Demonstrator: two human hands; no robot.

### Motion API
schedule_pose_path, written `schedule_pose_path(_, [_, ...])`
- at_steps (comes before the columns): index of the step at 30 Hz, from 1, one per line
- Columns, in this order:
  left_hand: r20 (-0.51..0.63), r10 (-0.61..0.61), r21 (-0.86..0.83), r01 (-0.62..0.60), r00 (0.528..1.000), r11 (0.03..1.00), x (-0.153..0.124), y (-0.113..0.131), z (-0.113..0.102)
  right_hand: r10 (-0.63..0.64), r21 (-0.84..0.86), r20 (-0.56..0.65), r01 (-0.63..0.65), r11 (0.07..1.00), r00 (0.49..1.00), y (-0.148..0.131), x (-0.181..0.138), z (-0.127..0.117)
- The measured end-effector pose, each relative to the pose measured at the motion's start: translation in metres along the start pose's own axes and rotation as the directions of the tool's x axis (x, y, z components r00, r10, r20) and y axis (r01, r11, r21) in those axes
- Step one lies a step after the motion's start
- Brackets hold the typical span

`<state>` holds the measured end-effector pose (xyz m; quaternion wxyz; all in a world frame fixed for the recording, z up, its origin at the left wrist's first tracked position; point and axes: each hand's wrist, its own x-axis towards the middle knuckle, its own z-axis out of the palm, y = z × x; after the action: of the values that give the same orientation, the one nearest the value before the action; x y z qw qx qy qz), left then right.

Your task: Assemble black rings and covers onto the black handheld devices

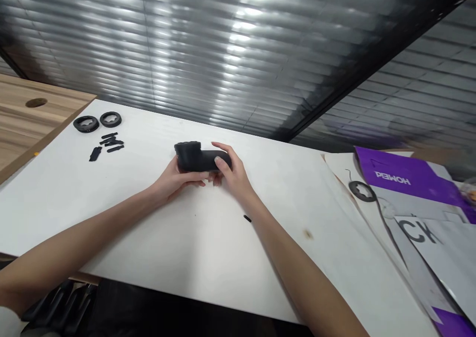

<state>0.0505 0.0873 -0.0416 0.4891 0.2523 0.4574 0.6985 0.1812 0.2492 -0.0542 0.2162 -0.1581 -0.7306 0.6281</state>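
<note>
Black plastic housing lies long axis left-to-right just above the white table, gripped by 2 hands: left hand cupped beneath its thicker end, right hand fingers curled over the other end.

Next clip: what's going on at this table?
A person holds a black part in both hands over a white table. The left hand cups it from below and the right hand grips its end. Two black rings and small black pieces lie far left, and another ring lies at right.
</note>
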Motion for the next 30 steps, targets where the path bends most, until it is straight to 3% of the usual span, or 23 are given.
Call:
schedule_pose_path(5, [-0.003, 0.085, 0.162, -0.083, 0.996, 0.983, -0.005, 0.0, 0.003, -0.054, -0.104, -0.182, 0.035, 0.994, 0.982, -0.001, 0.003, 0.004])
schedule_pose_path(10, [0.082, 0.14, 0.412, -0.161, 0.987, 0.897, -0.01, -0.005, 0.005, -0.117, -0.191, -0.299, 0.061, 0.98, 0.947, -0.002, 0.004, 0.006])
schedule_pose_path(19, [0.243, 0.246, 0.627, -0.345, 0.938, 0.698, -0.012, -0.025, 0.004, -0.225, -0.319, -0.338, 0.114, 0.941, 0.914, -0.008, 0.001, 0.01])
schedule_pose_path(30, [0.292, 0.266, 0.678, -0.395, 0.919, 0.62, -0.015, -0.022, 0.002, -0.272, -0.292, -0.312, 0.18, 0.939, 0.91, -0.003, 0.003, 0.007])
